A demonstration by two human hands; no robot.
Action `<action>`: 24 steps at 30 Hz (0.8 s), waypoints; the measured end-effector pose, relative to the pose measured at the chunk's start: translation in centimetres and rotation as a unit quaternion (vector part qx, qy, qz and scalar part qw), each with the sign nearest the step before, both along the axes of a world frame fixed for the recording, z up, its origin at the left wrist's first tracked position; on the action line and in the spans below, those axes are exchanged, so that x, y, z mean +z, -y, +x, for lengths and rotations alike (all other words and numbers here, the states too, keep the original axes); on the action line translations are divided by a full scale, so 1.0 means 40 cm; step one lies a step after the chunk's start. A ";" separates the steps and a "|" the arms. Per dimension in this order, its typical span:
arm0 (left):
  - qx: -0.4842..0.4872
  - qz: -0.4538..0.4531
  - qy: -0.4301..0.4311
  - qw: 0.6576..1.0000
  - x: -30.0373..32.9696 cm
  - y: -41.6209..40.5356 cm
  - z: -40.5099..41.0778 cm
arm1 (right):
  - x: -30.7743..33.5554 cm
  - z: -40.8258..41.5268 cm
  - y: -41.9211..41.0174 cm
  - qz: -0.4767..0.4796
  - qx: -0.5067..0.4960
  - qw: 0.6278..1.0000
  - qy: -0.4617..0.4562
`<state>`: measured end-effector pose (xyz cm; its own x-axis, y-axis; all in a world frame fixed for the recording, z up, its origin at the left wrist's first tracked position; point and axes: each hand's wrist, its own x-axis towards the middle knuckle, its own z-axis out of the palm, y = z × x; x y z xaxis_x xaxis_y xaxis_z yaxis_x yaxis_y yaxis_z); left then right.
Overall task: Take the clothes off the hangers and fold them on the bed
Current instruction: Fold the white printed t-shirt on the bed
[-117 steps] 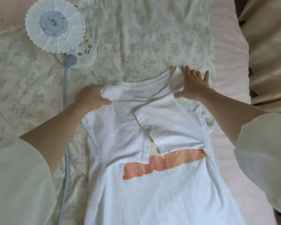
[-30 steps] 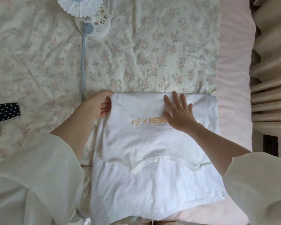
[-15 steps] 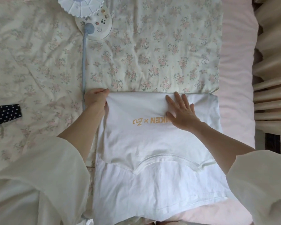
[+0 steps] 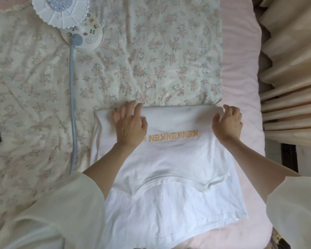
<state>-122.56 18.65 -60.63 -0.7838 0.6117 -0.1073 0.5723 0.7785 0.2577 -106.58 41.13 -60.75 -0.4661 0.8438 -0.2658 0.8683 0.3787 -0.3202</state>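
T-shirt point(image 4: 169, 159) folded — left hand point(image 4: 129, 124) now flat on top, right hand point(image 4: 227, 123) shifted to corner, loosely curled, gripping nothing.

We have one head-worn, wide-angle view, looking steeply down from above the bed point(image 4: 241, 83). It sits close over the folded white T-shirt point(image 4: 169, 159), both forearms reaching in from the bottom edge. The far end is at the top, curtains point(image 4: 291, 69) along the right edge.

Folded white T-shirt point(image 4: 169, 168) on bed point(image 4: 241, 87)
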 end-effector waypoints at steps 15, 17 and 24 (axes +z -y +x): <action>-0.079 -0.153 0.125 0.977 -0.038 -0.098 0.028 | -0.031 -0.034 -0.152 -0.468 -0.391 0.763 -0.215; -0.077 -0.150 0.131 0.977 -0.038 -0.101 0.023 | -0.028 -0.027 -0.157 -0.446 -0.424 0.749 -0.246; -0.093 -0.125 0.132 0.979 -0.016 -0.076 -0.015 | -0.010 -0.021 -0.160 -0.204 -0.250 0.920 -0.224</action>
